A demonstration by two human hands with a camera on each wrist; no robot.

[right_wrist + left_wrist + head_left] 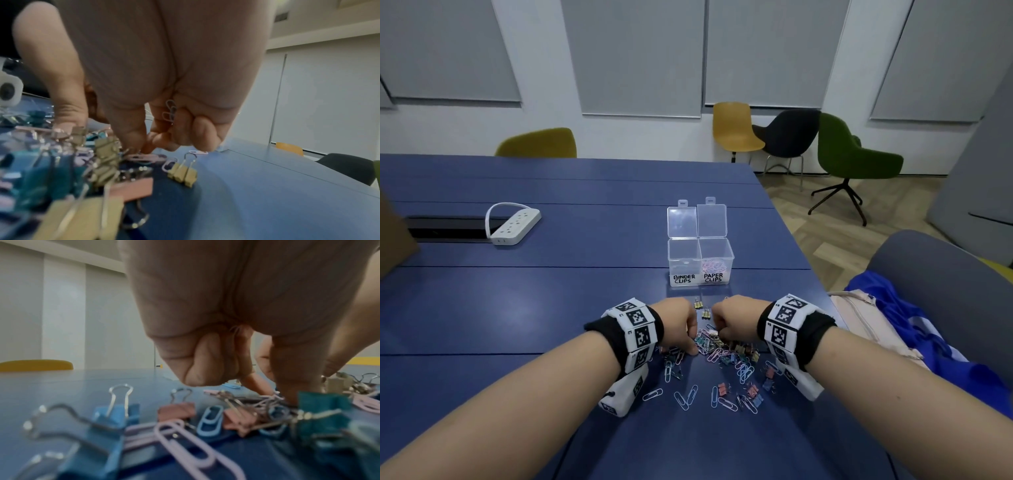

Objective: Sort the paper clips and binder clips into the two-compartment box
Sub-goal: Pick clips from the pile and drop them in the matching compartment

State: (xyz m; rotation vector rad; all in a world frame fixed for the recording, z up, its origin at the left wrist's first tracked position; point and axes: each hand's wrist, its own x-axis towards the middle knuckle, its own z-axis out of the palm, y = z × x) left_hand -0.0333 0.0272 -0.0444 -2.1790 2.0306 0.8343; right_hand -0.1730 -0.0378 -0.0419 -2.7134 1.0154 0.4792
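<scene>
Both hands down in the clip pile

So the mixed pile of paper clips (726, 356) and binder clips (744, 349) sits on the blue table (551, 308), just in front of the two-compartment box (700, 262). Box lids are flipped up; the right side, labelled PAPER CLIPS, already has pink clips in it, and the left side, labelled BINDER CLIPS, looks see-through, can't tell if anything's inside.

Right hand (736, 317) is curled over the far edge of the pile, and the wrist view shows a few purple paper clips (170, 111) tucked between palm and curled fingers (202, 131), with fingertips down touching the heap. A gold binder clip (182, 173) lies just beside it, apart from the grip.

Left hand (678, 318) is right next to it, fingers curled and tips down in the clips by a teal binder clip (322, 408). Something thin pokes out of the fist but it's too blurry, so can't tell if it's holding anything.

Two more gold binder clips (702, 308) lie between the hands and the box. Further out: a white power strip (515, 224) on the left, chairs (791, 137) by the wall.
</scene>
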